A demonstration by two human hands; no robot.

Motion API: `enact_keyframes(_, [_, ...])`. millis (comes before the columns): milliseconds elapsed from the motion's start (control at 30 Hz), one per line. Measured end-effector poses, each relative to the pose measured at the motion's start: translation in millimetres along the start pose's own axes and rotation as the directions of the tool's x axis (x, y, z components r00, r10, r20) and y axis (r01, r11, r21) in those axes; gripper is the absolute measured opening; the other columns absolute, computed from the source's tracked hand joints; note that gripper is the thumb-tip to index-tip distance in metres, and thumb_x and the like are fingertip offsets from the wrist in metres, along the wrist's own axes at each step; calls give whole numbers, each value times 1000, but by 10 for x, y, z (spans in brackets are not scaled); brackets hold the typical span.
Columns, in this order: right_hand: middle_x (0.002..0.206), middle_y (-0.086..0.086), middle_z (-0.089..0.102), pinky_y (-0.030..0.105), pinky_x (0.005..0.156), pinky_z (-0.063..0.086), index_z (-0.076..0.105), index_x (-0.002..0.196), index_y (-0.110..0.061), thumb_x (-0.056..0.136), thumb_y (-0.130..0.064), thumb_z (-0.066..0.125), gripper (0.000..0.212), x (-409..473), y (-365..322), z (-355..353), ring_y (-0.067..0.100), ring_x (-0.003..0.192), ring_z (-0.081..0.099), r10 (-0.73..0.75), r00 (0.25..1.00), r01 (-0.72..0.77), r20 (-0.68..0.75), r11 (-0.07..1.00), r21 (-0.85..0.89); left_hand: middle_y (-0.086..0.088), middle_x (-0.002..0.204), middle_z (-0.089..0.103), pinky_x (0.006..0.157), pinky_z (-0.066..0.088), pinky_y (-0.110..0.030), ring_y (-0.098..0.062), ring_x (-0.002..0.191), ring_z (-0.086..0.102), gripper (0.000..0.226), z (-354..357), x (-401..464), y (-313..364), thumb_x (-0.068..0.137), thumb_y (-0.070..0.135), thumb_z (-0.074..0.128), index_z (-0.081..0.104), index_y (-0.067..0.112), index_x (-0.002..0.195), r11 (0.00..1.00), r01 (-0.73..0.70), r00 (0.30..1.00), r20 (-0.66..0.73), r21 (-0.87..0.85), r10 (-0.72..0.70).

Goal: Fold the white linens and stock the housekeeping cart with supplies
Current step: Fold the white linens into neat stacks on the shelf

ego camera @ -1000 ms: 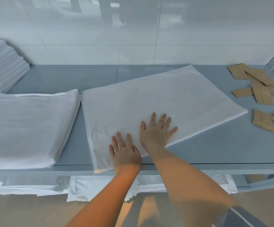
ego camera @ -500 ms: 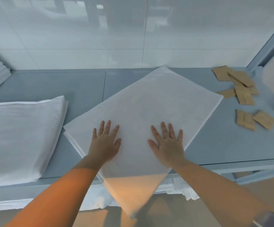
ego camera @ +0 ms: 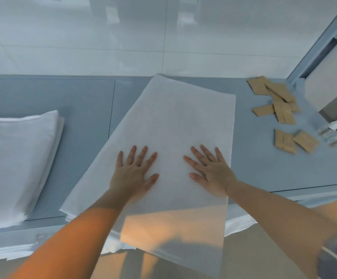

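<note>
Fingers of left hand and right hand lie spread flat on the white linen.

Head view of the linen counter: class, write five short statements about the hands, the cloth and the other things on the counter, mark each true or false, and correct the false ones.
1. Both hands lie flat with fingers spread on the white cloth. True: left hand and right hand press on it.
2. The cloth lies wholly on the grey counter. False: its near end hangs over the front edge.
3. A stack of folded white linens sits to the left of the cloth. True.
4. The brown paper packets lie on top of the cloth. False: they lie on the counter to its right, apart from it.
5. The right hand pinches a corner of the cloth. False: its fingers are straight, resting on the cloth.
</note>
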State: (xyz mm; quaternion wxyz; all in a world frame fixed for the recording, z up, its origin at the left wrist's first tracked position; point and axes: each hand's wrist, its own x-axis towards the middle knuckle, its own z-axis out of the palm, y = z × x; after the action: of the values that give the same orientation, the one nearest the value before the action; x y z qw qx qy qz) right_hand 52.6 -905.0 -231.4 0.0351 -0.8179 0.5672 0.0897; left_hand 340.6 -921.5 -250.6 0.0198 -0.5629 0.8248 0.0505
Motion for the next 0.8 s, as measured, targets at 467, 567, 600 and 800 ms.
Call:
enact_keyframes(467, [161,-4,-7,59,114,-7,-5,151,-36,99,-49,6,54,703,-281,-22,20,147,-10,396,918,-384,-13,899,211,4,160,-4,110,-12,-60,-31,146,-11,75,121,-38,658,82,70,-1,-6,39,150,922,369,922,-79,-121,-379])
enact_keyframes(567, [161,-4,-6,58,114,-10,-4,149,-41,92,-60,5,61,551,-342,87,20,147,-11,373,926,-356,-52,912,202,4,160,-7,110,-13,-59,-31,145,-14,75,107,60,649,82,71,-2,-9,39,149,925,362,925,-77,-118,-372])
enact_keyframes(600, [161,-4,-5,58,114,-10,-4,149,-42,91,-62,4,62,522,-327,104,20,147,-11,364,929,-347,-62,917,195,4,160,-8,110,-13,-59,-30,145,-14,74,103,103,652,82,71,-2,-10,40,149,925,360,926,-77,-121,-370])
enact_keyframes(800, [161,-6,-6,59,114,-8,-3,148,-45,89,-65,2,63,725,-93,51,18,147,-11,310,945,-292,-100,943,161,4,160,-10,110,-13,-59,-30,145,-17,74,100,378,718,82,70,-2,-11,39,149,911,390,911,-86,-132,-402])
